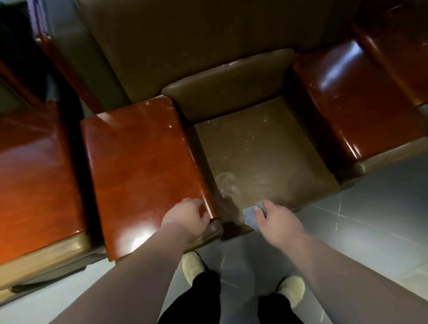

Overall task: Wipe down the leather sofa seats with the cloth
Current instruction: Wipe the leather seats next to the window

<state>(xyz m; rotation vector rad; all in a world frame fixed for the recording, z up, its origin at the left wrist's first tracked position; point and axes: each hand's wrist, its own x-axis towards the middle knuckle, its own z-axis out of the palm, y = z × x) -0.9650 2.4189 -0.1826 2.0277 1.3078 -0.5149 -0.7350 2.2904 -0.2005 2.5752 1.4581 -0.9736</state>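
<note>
A brown leather sofa seat (262,154) lies straight ahead, dusty, with a pale smear near its front left corner. My right hand (278,220) pinches a small grey-blue cloth (251,216) at the seat's front edge. My left hand (186,217) rests on the front end of the glossy red-brown wooden armrest (138,166) to the left of the seat, fingers relaxed. The leather backrest (212,36) rises behind the seat.
A second wooden armrest (354,100) borders the seat on the right. Another wooden armrest (26,178) of a neighbouring chair stands at far left. Grey tiled floor (374,214) spreads in front, with my two feet in beige shoes below.
</note>
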